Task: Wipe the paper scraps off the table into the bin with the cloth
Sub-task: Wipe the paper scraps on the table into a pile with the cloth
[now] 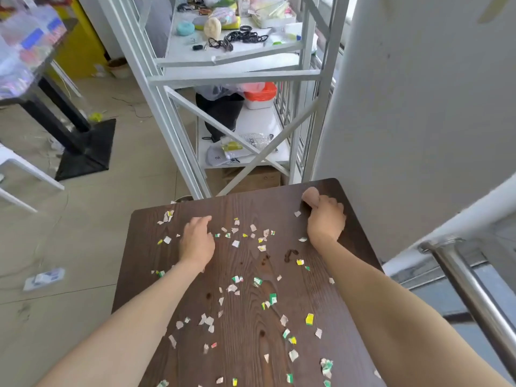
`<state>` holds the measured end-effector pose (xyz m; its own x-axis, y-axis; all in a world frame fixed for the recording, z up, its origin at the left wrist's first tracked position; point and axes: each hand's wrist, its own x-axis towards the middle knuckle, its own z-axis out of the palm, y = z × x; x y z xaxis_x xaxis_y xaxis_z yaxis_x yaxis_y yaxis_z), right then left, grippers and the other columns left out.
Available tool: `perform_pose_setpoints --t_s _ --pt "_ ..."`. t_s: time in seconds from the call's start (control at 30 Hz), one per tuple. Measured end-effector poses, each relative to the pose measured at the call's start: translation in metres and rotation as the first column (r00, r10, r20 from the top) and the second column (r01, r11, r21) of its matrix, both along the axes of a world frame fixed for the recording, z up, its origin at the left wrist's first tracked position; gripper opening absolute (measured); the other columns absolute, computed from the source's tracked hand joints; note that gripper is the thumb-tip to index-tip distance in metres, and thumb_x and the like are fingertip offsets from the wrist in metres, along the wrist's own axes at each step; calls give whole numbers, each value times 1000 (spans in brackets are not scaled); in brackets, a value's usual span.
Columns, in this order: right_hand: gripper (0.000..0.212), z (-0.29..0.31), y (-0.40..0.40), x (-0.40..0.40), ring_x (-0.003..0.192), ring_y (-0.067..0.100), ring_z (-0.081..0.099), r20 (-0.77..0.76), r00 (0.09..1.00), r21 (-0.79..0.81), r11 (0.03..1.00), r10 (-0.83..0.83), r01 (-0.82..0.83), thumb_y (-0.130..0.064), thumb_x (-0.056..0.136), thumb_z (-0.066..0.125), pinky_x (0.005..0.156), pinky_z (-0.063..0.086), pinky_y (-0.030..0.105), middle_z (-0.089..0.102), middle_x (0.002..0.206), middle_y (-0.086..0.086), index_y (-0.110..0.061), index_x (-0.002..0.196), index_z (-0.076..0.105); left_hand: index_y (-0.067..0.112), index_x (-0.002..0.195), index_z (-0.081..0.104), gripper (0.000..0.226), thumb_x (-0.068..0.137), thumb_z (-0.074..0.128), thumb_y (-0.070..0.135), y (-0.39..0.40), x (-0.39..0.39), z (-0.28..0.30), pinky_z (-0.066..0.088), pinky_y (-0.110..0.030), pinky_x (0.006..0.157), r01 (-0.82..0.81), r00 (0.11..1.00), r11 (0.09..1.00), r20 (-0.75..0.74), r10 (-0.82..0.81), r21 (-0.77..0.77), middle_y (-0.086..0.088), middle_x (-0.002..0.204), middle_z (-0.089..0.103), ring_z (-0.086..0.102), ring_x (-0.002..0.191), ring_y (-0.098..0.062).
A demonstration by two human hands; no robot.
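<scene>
Several small paper scraps (236,280), white, green and yellow, lie scattered over the dark wood table (245,350). My right hand (325,219) rests near the table's far right corner, its fingers closed on a small pinkish cloth (310,196) that bulges out past the knuckles. My left hand (196,238) hovers palm down over the far left part of the table with fingers slightly apart, holding nothing. Just beyond the table's far edge, a dark rim that may be the bin (183,198) shows, mostly hidden.
A white metal shelf frame (178,129) with clutter stands just beyond the table. A white wall (418,107) and a steel railing (474,297) close in on the right. A black table base (86,152) and a power strip (44,277) sit on the floor at left.
</scene>
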<state>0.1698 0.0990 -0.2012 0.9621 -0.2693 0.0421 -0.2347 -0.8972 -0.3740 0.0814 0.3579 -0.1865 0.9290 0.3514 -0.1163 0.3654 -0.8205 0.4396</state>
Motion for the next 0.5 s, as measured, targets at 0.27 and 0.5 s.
perform_pose_setpoints --t_s 0.27,0.5 --pt "61 -21 45 -54 89 34 53 102 976 109 973 193 -204 13 65 53 74 49 44 60 100 13 -14 119 61 15 133 51 54 85 43 -8 26 19 -9 46 -39 94 152 988 977 -56 -145 151 0 133 50 45 116 -23" --pt "53 -14 89 -110 94 30 55 17 906 196 887 424 -418 11 74 51 71 45 37 60 102 8 -16 118 62 18 138 44 64 81 46 -11 24 12 -9 50 -42 91 192 980 960 -91 -177 204 2 138 46 43 120 -23"
